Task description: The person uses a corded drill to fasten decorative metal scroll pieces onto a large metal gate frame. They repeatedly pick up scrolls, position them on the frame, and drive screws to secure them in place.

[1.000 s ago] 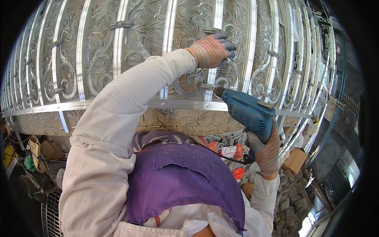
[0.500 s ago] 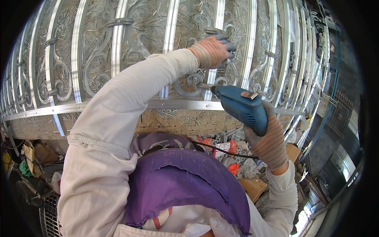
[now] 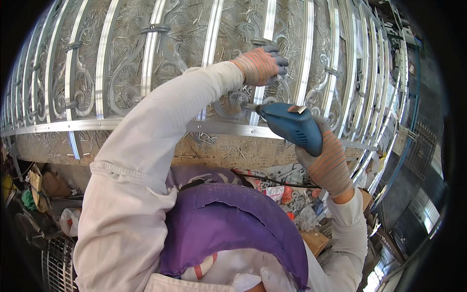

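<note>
Pins [image 3: 206,138] littering table [image 3: 260,157] under barred frame [image 3: 228,128]; carton [image 3: 315,241] below. Right fingers [image 3: 305,159] clasping drill [image 3: 291,127]; left fingers [image 3: 280,62] over frame, hold unclear.

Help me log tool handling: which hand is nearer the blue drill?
Right. The right hand is wrapped around the rear of the blue drill; the left hand is apart from it, farther up and left, over a silver bar.
</note>
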